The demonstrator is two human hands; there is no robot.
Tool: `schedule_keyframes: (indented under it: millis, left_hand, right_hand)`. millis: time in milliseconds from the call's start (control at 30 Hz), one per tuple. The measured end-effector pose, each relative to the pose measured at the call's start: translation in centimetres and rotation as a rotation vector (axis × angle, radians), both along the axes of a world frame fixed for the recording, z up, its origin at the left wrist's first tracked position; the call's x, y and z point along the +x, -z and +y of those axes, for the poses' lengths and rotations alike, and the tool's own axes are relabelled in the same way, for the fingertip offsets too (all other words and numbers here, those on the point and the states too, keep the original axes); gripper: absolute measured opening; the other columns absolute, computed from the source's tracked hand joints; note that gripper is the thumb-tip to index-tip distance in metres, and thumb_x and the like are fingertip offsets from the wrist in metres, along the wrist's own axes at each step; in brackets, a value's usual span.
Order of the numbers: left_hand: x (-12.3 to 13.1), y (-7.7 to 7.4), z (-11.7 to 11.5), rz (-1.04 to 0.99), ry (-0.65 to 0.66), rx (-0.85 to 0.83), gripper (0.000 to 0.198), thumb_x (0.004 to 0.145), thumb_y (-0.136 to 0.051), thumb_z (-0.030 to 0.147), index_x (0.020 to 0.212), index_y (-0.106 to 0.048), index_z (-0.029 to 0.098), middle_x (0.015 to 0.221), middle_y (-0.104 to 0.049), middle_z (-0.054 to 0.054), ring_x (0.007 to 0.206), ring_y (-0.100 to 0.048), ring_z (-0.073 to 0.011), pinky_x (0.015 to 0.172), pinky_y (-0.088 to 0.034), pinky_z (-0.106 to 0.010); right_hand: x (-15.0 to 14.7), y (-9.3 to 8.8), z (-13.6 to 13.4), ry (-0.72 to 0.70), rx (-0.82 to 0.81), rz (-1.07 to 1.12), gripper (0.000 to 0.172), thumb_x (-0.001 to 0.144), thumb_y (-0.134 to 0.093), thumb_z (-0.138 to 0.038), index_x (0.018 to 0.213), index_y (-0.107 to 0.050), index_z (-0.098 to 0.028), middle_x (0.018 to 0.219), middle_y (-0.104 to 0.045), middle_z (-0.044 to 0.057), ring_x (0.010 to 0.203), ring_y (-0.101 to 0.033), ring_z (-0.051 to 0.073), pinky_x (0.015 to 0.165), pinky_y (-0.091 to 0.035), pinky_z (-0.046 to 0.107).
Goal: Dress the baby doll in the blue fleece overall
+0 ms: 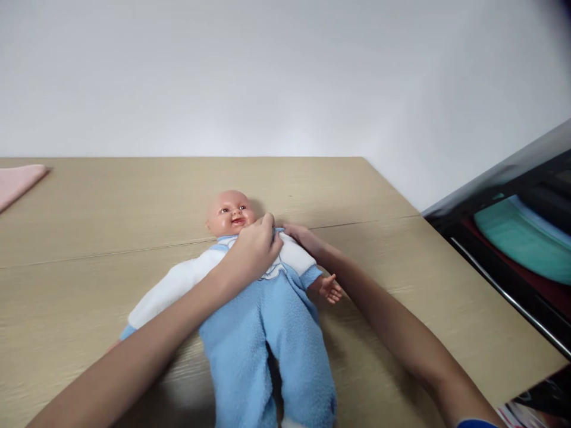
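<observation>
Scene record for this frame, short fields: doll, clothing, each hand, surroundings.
doll: face-up, head toward table's far edge
clothing: white-and-blue top, blue trousers
left_hand: curled on the top near the neck; grip hidden
right_hand: at the doll's shoulder; fingers partly hidden
left_edge: pink item, cut off by frame
right_side: teal item, partly visible

the doll's outfit [261, 312] has light blue legs [234, 342], white sleeves [176, 288] and blue cuffs [311, 276], against a tan, faintly streaked desk [392, 291], with a pink cloth [20, 183] near its far edge, leftward, and a teal thing [520, 238] beyond its right edge.
</observation>
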State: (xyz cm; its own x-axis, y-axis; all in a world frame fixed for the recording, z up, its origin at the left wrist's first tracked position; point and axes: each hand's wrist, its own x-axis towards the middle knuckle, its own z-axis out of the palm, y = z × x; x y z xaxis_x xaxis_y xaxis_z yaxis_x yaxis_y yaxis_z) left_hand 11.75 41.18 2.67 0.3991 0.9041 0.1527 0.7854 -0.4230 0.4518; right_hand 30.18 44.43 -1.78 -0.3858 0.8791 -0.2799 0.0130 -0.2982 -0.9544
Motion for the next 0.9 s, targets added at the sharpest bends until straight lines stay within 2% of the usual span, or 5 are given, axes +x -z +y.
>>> schedule_keyframes:
  millis: [133,200,300,700,900]
  left_hand:
    - [-0.2,0.4,0.2,0.005,-0.002,0.006,0.021,0.105,-0.055,0.015,0.096,-0.041,0.028,0.098,-0.074,-0.010,0.091,-0.073,-0.0303,0.070,-0.042,-0.038]
    - [-0.3,0.5,0.3,0.011,-0.002,0.007,0.021,0.104,-0.055,0.015,0.096,-0.041,0.028,0.099,-0.075,-0.011,0.092,-0.073,-0.0309,0.071,-0.043,-0.038]
    - [-0.3,0.4,0.2,0.027,0.012,0.007,0.018,0.104,-0.054,0.014,0.097,-0.043,0.027,0.105,-0.076,-0.013,0.095,-0.073,-0.0322,0.073,-0.045,-0.038]
    - [0.6,-1.9,1.4,0.119,0.089,-0.105,0.028,0.112,-0.053,0.028,0.135,-0.059,0.013,0.112,-0.082,-0.018,0.107,-0.077,-0.0368,0.085,-0.051,-0.043]
    - [1.2,-5.2,5.8,0.213,0.286,-0.319,0.017,0.093,-0.066,0.024,0.107,-0.075,0.026,0.097,-0.084,-0.005,0.088,-0.078,-0.0276,0.069,-0.049,-0.034]
  right_hand:
    - [2.9,-2.9,-3.2,-0.027,0.135,-0.178,0.074,0.075,-0.095,-0.032,0.142,-0.067,-0.024,0.148,-0.072,0.007,0.131,-0.066,0.027,0.111,-0.051,0.036]
    - [5.0,-4.7,-4.5,-0.293,0.314,-0.509,0.091,0.082,-0.090,-0.036,0.165,-0.053,-0.030,0.144,-0.075,0.008,0.117,-0.073,0.028,0.101,-0.055,0.039]
    - [7.5,-6.7,-5.1,-0.505,0.479,-0.790,0.070,0.092,-0.076,-0.033,0.161,-0.062,-0.030,0.117,-0.085,0.005,0.087,-0.076,0.027,0.079,-0.054,0.035]
    - [6.0,-7.2,-5.3,-0.492,0.762,-1.075,0.068,0.103,-0.072,-0.061,0.153,-0.055,-0.018,0.118,-0.082,0.016,0.102,-0.080,0.039,0.077,-0.049,0.038]
    - [5.4,-7.0,-5.7,-0.414,0.850,-1.130,0.072,0.102,-0.078,-0.056,0.158,-0.051,-0.020,0.127,-0.083,0.017,0.115,-0.080,0.041,0.086,-0.054,0.041]
